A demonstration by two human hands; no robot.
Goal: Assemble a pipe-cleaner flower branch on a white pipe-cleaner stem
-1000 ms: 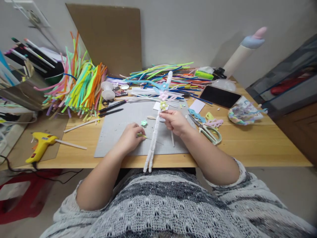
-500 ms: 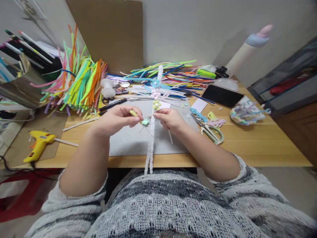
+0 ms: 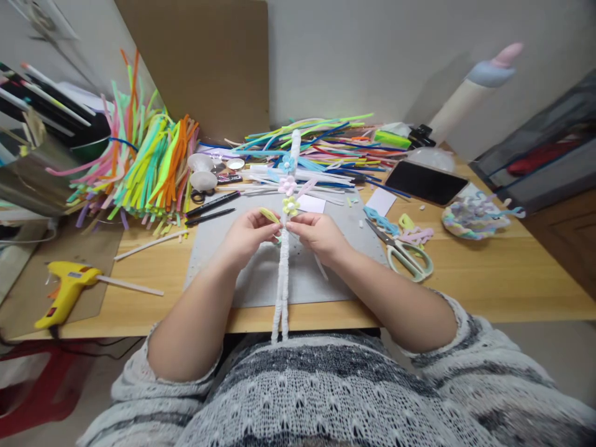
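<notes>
A long white pipe-cleaner stem (image 3: 283, 273) runs upright between my hands, with its two lower ends over the table's front edge. Along its upper part sit a blue flower (image 3: 287, 164), a pink flower (image 3: 287, 185) and a yellow flower (image 3: 291, 206). My left hand (image 3: 251, 234) is closed in a pinch on a yellow pipe-cleaner piece (image 3: 269, 215), its fingertips against the stem's left side. From the right, my right hand (image 3: 321, 236) pinches the stem just below the yellow flower. A green flower is mostly hidden behind my left fingers.
A yellow glue gun (image 3: 72, 292) lies at the left. Bundled pipe cleaners (image 3: 149, 167) stand behind it, and loose ones (image 3: 326, 146) spread along the back. Scissors (image 3: 405, 254), a phone (image 3: 426, 181) and a pastel woven piece (image 3: 472, 217) lie to the right. A grey mat (image 3: 261, 285) is under my hands.
My left hand has moved right, bringing the yellow piece up to the stem beside my right fingertips. The green flower, visible before, is now mostly covered. My right hand keeps its pinch.
</notes>
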